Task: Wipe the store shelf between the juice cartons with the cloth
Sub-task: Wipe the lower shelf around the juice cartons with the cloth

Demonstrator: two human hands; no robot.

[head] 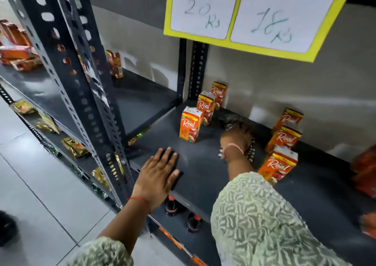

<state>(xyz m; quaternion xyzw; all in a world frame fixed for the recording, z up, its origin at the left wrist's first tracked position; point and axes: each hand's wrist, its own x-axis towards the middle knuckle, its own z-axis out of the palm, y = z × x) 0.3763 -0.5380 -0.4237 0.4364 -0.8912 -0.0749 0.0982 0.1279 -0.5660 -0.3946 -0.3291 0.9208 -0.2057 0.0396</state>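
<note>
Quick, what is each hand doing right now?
Left hand: open, flat on the front of the shelf, holding nothing.
Right hand: blurred, down on a dark patterned cloth between the juice cartons; its grip cannot be told.

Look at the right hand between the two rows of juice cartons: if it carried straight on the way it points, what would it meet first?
Probably the back wall. The right hand, blurred, points into the shelf between the carton rows; the dark cloth lies just ahead, depth unclear.
</note>
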